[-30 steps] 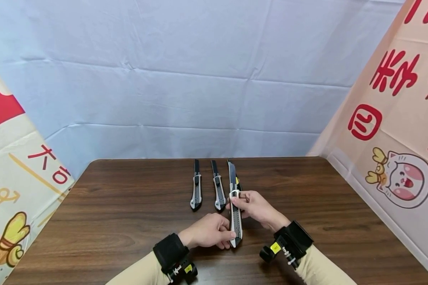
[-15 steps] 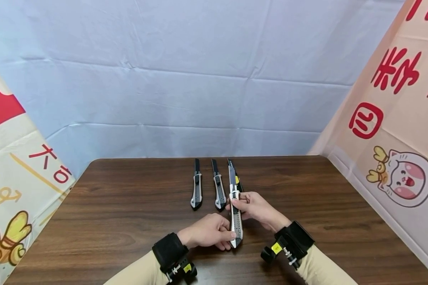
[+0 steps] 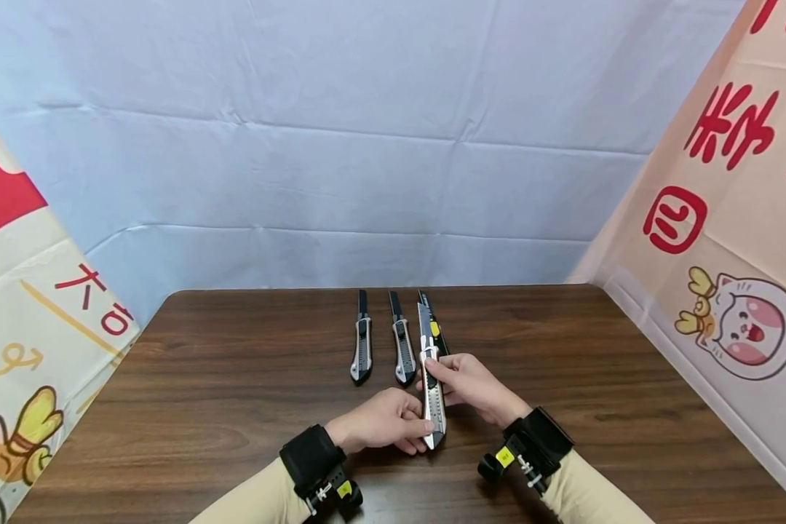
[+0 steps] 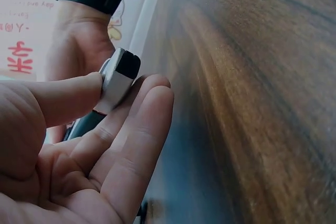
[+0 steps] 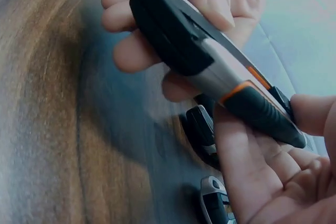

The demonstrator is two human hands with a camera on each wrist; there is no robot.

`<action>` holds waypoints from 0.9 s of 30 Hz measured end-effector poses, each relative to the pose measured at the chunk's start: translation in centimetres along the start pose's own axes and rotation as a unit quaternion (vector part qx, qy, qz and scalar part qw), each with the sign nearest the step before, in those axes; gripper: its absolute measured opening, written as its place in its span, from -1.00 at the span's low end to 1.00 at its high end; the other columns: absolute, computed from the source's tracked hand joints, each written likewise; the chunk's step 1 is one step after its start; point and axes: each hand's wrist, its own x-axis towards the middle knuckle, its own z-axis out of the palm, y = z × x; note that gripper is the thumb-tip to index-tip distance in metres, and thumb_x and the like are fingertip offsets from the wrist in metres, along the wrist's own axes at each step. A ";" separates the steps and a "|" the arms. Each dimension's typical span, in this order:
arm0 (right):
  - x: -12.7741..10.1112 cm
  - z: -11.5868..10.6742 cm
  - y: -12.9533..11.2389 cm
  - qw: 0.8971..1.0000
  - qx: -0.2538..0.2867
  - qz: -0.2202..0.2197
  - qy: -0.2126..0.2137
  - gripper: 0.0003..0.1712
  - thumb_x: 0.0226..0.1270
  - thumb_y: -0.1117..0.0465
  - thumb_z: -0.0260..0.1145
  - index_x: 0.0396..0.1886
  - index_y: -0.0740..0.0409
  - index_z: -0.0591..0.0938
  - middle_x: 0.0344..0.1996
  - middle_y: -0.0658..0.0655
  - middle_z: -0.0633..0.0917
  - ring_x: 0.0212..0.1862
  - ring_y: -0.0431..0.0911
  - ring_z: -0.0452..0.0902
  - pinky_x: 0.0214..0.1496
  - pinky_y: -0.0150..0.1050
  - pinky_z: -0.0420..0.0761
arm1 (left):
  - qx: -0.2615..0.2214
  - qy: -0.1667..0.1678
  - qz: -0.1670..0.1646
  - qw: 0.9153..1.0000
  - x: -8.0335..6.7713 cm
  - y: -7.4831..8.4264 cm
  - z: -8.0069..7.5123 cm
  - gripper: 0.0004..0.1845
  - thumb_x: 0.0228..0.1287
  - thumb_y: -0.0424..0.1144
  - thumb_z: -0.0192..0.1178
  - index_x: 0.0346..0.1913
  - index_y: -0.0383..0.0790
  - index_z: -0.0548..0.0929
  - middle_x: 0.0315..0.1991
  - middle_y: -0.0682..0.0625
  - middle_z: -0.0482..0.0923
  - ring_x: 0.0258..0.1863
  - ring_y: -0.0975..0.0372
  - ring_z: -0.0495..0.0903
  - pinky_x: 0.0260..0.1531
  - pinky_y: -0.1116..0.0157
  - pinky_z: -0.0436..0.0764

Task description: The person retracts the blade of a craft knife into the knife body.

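A silver and black box cutter [image 3: 435,404] with orange trim is held between both hands, its blade pointing toward the far side of the table. My left hand [image 3: 385,420] pinches the butt end, thumb on top and fingers beneath in the left wrist view. Around the front part of the handle, my right hand [image 3: 471,386] grips with its thumb at the black slider [image 5: 282,100]. Two similar box cutters, one at left [image 3: 362,353] and one nearer [image 3: 403,353], lie side by side. A black knife with a yellow patch [image 3: 434,329] lies behind the held one, partly hidden.
The brown wooden table [image 3: 249,378] ends at a pale blue cloth [image 3: 340,182] along the back. Printed cloths hang at the left [image 3: 26,349] and right [image 3: 707,240] sides. Each wrist carries a black strap with a camera mount.
Both hands keep their hold on the box cutter. Its blade tip sits slightly lower, and more of the black knife with the yellow patch shows behind it.
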 end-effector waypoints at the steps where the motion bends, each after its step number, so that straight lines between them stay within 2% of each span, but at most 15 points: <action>1: 0.0 0.0 0.0 1.000 -0.002 -0.003 0.001 -0.38 0.52 -0.03 0.10 0.04 0.55 0.54 -0.16 0.26 0.74 -0.27 -0.16 0.72 -0.20 -0.25 0.74 | -0.002 -0.001 -0.001 1.000 0.0 0.1 0.0 -0.83 0.35 -0.33 0.21 -0.19 -0.44 0.65 -0.36 -0.31 0.71 -0.45 0.15 0.71 -0.38 0.25 0.76; 11: -0.1 -0.2 0.1 0.999 0.001 -0.020 -0.030 -0.43 0.54 0.06 0.09 0.05 0.60 0.49 -0.09 0.39 0.70 -0.25 -0.14 0.71 -0.19 -0.22 0.75 | 0.021 -0.012 -0.009 1.000 -0.2 0.2 -0.2 -0.83 0.36 -0.29 0.21 -0.21 -0.39 0.66 -0.37 -0.26 0.73 -0.47 0.17 0.72 -0.42 0.29 0.75; 18: -0.1 -0.2 0.1 0.999 0.007 -0.023 -0.028 -0.44 0.53 0.06 0.10 0.05 0.60 0.49 -0.11 0.34 0.71 -0.25 -0.16 0.71 -0.20 -0.24 0.74 | 0.026 -0.006 -0.008 1.000 -0.1 0.2 -0.1 -0.86 0.35 -0.31 0.22 -0.23 -0.36 0.66 -0.40 -0.21 0.73 -0.49 0.18 0.71 -0.44 0.31 0.74; 27: -0.4 -0.1 0.1 0.999 0.000 -0.018 -0.027 -0.46 0.54 0.08 0.09 0.06 0.59 0.49 -0.12 0.33 0.72 -0.24 -0.18 0.69 -0.17 -0.22 0.74 | 0.033 -0.005 0.000 0.999 -0.2 0.0 0.2 -0.86 0.34 -0.31 0.22 -0.24 -0.37 0.67 -0.40 -0.27 0.73 -0.50 0.18 0.70 -0.46 0.31 0.74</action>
